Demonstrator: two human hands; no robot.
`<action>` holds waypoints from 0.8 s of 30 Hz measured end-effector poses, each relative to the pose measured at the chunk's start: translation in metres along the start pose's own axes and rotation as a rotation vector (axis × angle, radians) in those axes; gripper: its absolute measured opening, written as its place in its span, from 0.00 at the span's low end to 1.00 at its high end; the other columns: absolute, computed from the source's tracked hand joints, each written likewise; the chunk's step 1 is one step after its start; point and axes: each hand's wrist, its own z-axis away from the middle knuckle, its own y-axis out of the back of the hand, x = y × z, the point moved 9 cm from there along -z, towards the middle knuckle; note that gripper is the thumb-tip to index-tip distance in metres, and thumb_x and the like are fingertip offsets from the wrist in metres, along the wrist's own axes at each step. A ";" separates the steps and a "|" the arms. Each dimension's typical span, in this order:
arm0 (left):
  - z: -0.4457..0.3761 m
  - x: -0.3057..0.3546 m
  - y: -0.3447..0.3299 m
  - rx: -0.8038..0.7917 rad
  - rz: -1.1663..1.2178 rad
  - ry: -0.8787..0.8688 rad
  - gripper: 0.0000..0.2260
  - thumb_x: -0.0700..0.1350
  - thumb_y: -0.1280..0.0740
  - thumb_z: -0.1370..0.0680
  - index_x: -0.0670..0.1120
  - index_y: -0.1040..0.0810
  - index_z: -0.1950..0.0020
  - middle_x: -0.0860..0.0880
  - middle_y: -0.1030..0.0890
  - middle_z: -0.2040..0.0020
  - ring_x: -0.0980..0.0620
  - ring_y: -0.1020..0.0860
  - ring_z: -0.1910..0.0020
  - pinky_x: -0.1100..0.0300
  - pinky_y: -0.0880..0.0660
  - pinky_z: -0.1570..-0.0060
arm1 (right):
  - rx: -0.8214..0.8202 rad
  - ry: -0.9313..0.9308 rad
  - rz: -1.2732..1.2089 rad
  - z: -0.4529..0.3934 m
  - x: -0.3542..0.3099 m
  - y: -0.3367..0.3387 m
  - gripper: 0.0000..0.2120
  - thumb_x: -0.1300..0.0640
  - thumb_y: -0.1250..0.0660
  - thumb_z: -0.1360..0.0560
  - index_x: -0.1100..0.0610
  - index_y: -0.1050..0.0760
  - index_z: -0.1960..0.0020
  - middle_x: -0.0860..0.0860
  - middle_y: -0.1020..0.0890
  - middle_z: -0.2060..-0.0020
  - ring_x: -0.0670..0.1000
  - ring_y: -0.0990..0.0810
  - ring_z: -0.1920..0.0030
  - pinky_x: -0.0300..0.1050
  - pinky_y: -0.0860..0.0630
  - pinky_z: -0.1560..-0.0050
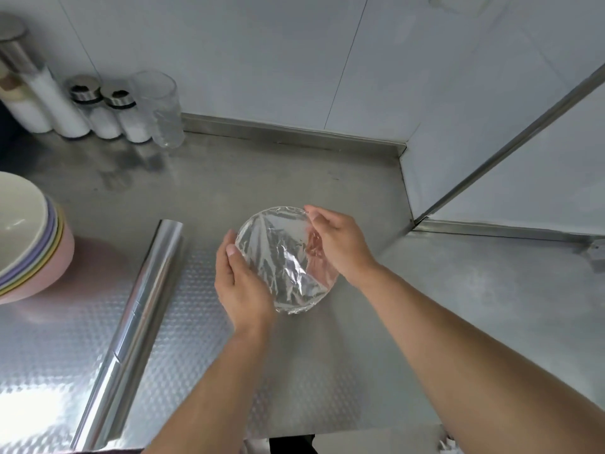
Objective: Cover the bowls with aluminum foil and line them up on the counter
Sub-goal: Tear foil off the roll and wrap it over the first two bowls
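Centre of the frame: a bowl (288, 260) whose top is covered by crinkled foil (278, 244), standing on the steel desk (229, 178). The foil is drawn over the rim, with a pink tint showing through on its right side.

Left hand (242, 283) — cupped against the bowl's lower-left side, thumb lying along the foil at the rim; its grip is curled round the bowl. Right hand (340, 244) — cupped over the upper-right rim, fingertips (311, 213) pressing the foil edge at the top; this grip likewise closes on the bowl. Both forearms enter from the bottom of the frame.

Left of the bowl, a foil roll (140, 309) lies on the desk, running from lower left toward the centre, apart from the left hand.

At the left edge, a stack of bowls (32, 244) — cream on top, then lilac, green and pink.

Upper left, against the wall: white-filled shakers (114, 109) with metal caps and a clear glass (160, 109) just beside them.
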 end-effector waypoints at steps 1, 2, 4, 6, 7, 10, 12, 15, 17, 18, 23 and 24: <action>-0.009 0.002 -0.004 -0.052 -0.016 0.014 0.16 0.50 0.43 0.13 0.53 0.21 0.30 0.57 0.19 0.35 0.57 0.22 0.34 0.53 0.27 0.30 | 0.060 -0.035 -0.059 0.005 0.010 0.004 0.16 0.51 0.38 0.16 0.54 0.21 0.32 0.49 0.17 0.37 0.45 0.20 0.36 0.42 0.28 0.30; -0.014 0.006 -0.009 -0.092 -0.035 0.024 0.15 0.48 0.43 0.13 0.53 0.20 0.32 0.56 0.17 0.37 0.56 0.20 0.35 0.55 0.26 0.31 | 0.114 -0.073 -0.137 0.010 0.020 0.005 0.16 0.49 0.38 0.16 0.52 0.20 0.33 0.49 0.16 0.39 0.47 0.19 0.37 0.47 0.26 0.30; -0.021 0.010 -0.016 -0.144 -0.066 0.031 0.15 0.49 0.42 0.14 0.54 0.18 0.34 0.57 0.16 0.39 0.56 0.19 0.38 0.54 0.25 0.32 | 0.202 -0.127 -0.268 0.018 0.032 0.004 0.14 0.47 0.38 0.17 0.48 0.19 0.36 0.45 0.15 0.41 0.47 0.18 0.39 0.52 0.24 0.34; -0.023 0.008 -0.019 -0.164 -0.085 0.052 0.15 0.50 0.41 0.15 0.58 0.16 0.38 0.57 0.15 0.40 0.54 0.18 0.38 0.47 0.25 0.32 | 0.269 -0.151 -0.319 0.024 0.036 0.001 0.12 0.47 0.40 0.17 0.42 0.19 0.39 0.42 0.16 0.43 0.45 0.19 0.41 0.51 0.22 0.39; -0.023 0.008 -0.019 -0.168 -0.089 0.064 0.15 0.50 0.41 0.15 0.60 0.16 0.39 0.58 0.15 0.41 0.54 0.18 0.38 0.44 0.25 0.32 | 0.293 -0.150 -0.334 0.026 0.036 0.000 0.12 0.48 0.41 0.16 0.39 0.20 0.40 0.42 0.17 0.43 0.45 0.19 0.41 0.50 0.22 0.38; -0.026 0.015 -0.023 -0.196 -0.069 0.085 0.17 0.47 0.42 0.16 0.57 0.14 0.41 0.56 0.14 0.43 0.53 0.17 0.41 0.46 0.24 0.33 | 0.319 -0.162 -0.408 0.032 0.037 -0.003 0.13 0.49 0.43 0.15 0.42 0.20 0.39 0.46 0.15 0.44 0.47 0.18 0.41 0.51 0.24 0.34; -0.030 0.021 -0.027 -0.237 -0.072 0.116 0.16 0.49 0.42 0.15 0.52 0.15 0.38 0.60 0.14 0.48 0.59 0.16 0.45 0.50 0.24 0.33 | 0.362 -0.201 -0.489 0.039 0.041 0.000 0.13 0.51 0.42 0.15 0.48 0.18 0.41 0.43 0.13 0.50 0.46 0.16 0.45 0.47 0.22 0.39; -0.035 0.026 -0.005 -0.092 -0.033 0.056 0.16 0.56 0.39 0.17 0.53 0.17 0.37 0.60 0.17 0.39 0.64 0.22 0.37 0.54 0.31 0.26 | 0.483 -0.265 -0.459 0.062 0.050 0.015 0.13 0.50 0.40 0.18 0.49 0.16 0.49 0.42 0.14 0.56 0.47 0.16 0.49 0.46 0.22 0.43; -0.015 0.032 0.023 0.079 -0.009 -0.045 0.16 0.53 0.40 0.15 0.52 0.20 0.32 0.57 0.20 0.33 0.68 0.24 0.36 0.66 0.31 0.30 | 0.541 -0.226 -0.421 0.070 0.043 0.028 0.13 0.50 0.40 0.19 0.50 0.17 0.48 0.45 0.15 0.48 0.43 0.18 0.44 0.40 0.23 0.42; 0.000 0.032 0.032 0.119 -0.021 -0.091 0.16 0.52 0.40 0.14 0.51 0.23 0.29 0.57 0.22 0.31 0.70 0.26 0.36 0.73 0.32 0.34 | 0.540 -0.175 -0.402 0.065 0.034 0.034 0.13 0.53 0.41 0.17 0.52 0.18 0.45 0.47 0.17 0.45 0.37 0.20 0.45 0.32 0.25 0.46; 0.065 0.007 0.015 0.020 -0.059 -0.095 0.21 0.53 0.43 0.13 0.61 0.38 0.19 0.64 0.36 0.21 0.69 0.37 0.25 0.64 0.40 0.26 | 0.072 -0.009 -0.214 0.012 0.000 0.011 0.15 0.58 0.42 0.14 0.56 0.22 0.33 0.60 0.17 0.40 0.49 0.17 0.44 0.52 0.23 0.37; 0.064 0.003 0.009 0.017 -0.029 -0.069 0.21 0.54 0.43 0.13 0.62 0.38 0.20 0.65 0.36 0.21 0.68 0.37 0.24 0.59 0.39 0.24 | -0.001 -0.010 -0.223 0.010 0.001 0.003 0.15 0.58 0.42 0.14 0.58 0.23 0.31 0.64 0.19 0.39 0.58 0.18 0.42 0.59 0.24 0.36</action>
